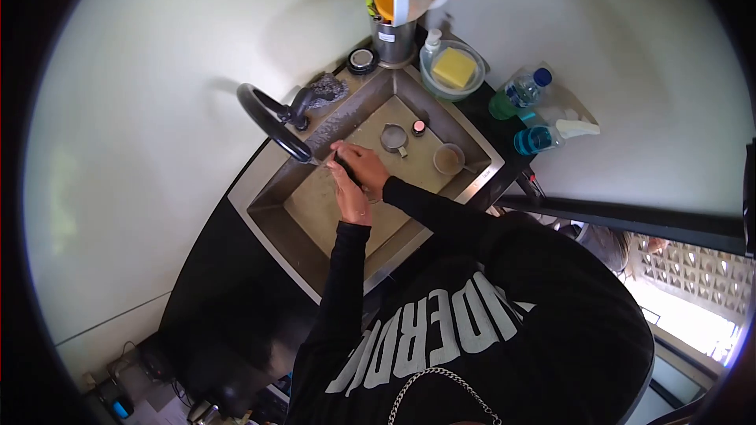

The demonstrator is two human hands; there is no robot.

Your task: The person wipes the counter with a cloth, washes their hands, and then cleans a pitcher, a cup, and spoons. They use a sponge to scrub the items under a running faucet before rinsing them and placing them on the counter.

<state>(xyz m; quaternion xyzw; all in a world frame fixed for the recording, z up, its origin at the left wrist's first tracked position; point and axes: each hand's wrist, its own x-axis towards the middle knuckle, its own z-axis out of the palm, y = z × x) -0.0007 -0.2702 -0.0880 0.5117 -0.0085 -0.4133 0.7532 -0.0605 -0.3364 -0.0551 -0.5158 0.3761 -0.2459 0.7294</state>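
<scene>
Holding a dark object (pixel 344 165) between both palms, the person works over the sink (pixel 276 227), just beside the mouth of the curved black tap (pixel 285 142). The left hand (pixel 350 194) lies along the near side, fingers stretched out and fairly flat; the right hand (pixel 365 164) bends over from the other side, so the gap between them is narrow and filled by the object. Most of it is covered, and its exact shape and material cannot be told. It is probably light, being small enough to sit between two palms, and likely slippery, since beads of wet show on the left wrist. The best hold would seem to be palms on its broad sides with fingertips wrapped over the ends; whether it is stiff or fragile is unclear.

Brushed grey metal forms the square-cornered sink. On its floor stand a round metal cup (pixel 393 138) with a stubby handle, a small pink-topped pot (pixel 419 127) and a cup of cloudy liquid (pixel 449 160). Behind, a crinkled scourer (pixel 327 89) and a blocky yellow sponge (pixel 453 68) offer rougher and softer textures.
</scene>
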